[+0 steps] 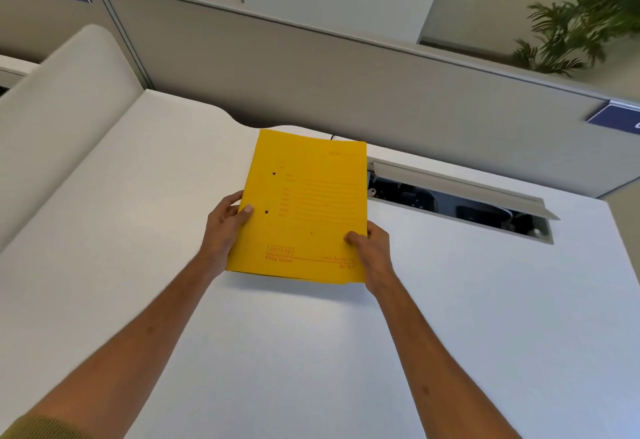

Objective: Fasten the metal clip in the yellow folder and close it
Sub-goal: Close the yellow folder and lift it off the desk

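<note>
1. Yellow card folder [304,206], a flat rectangular file with red printed lines and two small dark holes near its left edge, sits in the centre of the frame, shut, front cover facing me, its near edge lifted just above the white desk [311,352].
2. My left hand [225,227] pinches the folder's left edge, thumb on top of the cover near the lower hole, the other fingers hidden beneath.
3. My right hand [372,248] pinches the lower right corner the same way, thumb pressed on the cover, fingers under it.
4. The metal clip is not visible; it would lie inside, behind the two holes. With the cover down, I judge the closing to be done or nearly so, but I cannot tell whether the clip is fastened.
5. What could go wrong: if the clip is loose, tilting the folder may let papers slide out of the open right side. My grip is only at two edges, so the thin card could bow or slip if I loosen one thumb.
6. Further off, to the right of centre, an open cable hatch with a raised grey flap [460,193] lies just beside the folder's right edge; setting the folder down carelessly could catch a corner there.
7. Beyond, a grey partition panel [311,71] crosses the upper frame, and a green plant [581,16] stands at upper right.
</note>
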`<act>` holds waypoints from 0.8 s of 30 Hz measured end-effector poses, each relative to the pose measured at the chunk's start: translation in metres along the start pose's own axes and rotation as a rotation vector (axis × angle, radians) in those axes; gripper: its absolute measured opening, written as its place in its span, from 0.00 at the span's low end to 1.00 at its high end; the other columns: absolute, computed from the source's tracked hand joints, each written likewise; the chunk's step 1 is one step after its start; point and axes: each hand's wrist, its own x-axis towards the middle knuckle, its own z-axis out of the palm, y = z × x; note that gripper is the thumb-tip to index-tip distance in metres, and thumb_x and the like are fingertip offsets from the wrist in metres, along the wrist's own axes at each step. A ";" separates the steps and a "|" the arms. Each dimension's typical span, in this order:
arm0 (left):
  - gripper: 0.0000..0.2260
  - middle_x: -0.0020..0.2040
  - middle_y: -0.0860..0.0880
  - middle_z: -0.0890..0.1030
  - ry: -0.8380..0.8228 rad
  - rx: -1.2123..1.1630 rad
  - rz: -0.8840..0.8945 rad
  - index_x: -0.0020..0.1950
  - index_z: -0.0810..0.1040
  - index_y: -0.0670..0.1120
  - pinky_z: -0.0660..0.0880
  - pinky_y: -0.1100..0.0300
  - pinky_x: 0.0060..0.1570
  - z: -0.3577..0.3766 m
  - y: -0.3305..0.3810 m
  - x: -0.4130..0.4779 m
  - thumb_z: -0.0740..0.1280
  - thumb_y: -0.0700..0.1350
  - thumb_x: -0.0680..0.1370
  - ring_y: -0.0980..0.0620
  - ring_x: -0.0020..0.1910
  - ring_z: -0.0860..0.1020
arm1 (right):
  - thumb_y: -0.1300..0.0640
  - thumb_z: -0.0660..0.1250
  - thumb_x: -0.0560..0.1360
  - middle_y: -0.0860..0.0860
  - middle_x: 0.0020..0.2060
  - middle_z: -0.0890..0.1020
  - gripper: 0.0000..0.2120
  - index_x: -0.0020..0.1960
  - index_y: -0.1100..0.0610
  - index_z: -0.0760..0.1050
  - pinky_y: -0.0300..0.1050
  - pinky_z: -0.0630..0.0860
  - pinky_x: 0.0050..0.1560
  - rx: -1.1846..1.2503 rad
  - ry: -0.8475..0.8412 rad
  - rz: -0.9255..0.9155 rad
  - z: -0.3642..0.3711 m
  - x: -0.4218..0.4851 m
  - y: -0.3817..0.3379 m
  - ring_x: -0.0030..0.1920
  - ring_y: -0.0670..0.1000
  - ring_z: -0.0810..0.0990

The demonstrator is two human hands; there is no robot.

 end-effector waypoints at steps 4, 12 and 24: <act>0.20 0.59 0.50 0.88 -0.007 0.024 0.006 0.78 0.78 0.51 0.83 0.50 0.52 -0.011 -0.008 0.027 0.72 0.45 0.86 0.45 0.56 0.86 | 0.64 0.70 0.80 0.53 0.50 0.87 0.09 0.57 0.53 0.82 0.66 0.85 0.60 -0.034 0.020 0.027 0.019 0.015 0.006 0.56 0.63 0.87; 0.20 0.64 0.47 0.87 -0.026 0.129 0.056 0.79 0.78 0.51 0.83 0.41 0.63 -0.003 -0.018 0.060 0.72 0.47 0.86 0.43 0.60 0.86 | 0.63 0.75 0.76 0.56 0.51 0.87 0.09 0.56 0.57 0.81 0.62 0.85 0.60 -0.135 0.146 0.050 0.028 0.042 0.011 0.55 0.64 0.87; 0.20 0.66 0.42 0.84 0.048 0.595 0.316 0.78 0.80 0.47 0.74 0.52 0.60 0.007 -0.025 0.079 0.71 0.48 0.86 0.44 0.60 0.81 | 0.61 0.77 0.74 0.58 0.51 0.86 0.13 0.57 0.62 0.82 0.57 0.83 0.54 -0.271 0.208 0.036 0.025 0.056 0.008 0.52 0.62 0.85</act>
